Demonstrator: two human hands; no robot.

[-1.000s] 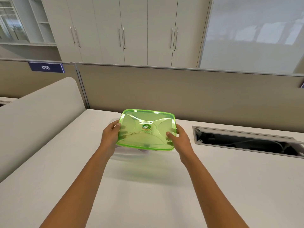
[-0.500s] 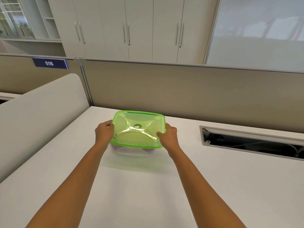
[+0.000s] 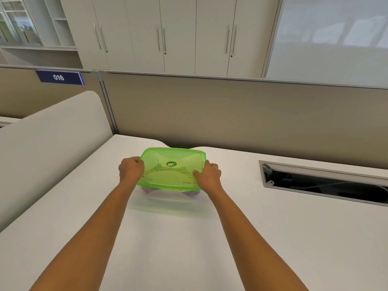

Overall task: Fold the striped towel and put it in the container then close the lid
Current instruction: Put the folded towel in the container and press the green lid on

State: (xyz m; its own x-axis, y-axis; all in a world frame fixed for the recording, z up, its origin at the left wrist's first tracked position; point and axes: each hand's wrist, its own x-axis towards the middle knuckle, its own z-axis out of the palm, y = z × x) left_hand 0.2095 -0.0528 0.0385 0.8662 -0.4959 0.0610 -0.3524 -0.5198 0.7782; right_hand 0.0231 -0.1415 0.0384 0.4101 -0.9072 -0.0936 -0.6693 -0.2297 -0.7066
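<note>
A translucent green lid (image 3: 168,177) lies flat on top of a clear container (image 3: 168,192) near the back of the white desk (image 3: 178,238). Faint stripes of the towel (image 3: 155,170) show through the lid; most of the towel is hidden. My left hand (image 3: 131,170) grips the lid's left edge. On the right edge sits my right hand (image 3: 209,174), its thumb pressing on top of the lid.
A grey partition (image 3: 231,114) stands just behind the container. A curved divider (image 3: 52,135) borders the desk on the left. At the right an open cable slot (image 3: 323,183) is cut into the desk top. Cabinets (image 3: 168,34) line the far wall.
Both hands lowered the tilted lid down onto the container. It now lies level on the rim, with the hands still on its two sides.
</note>
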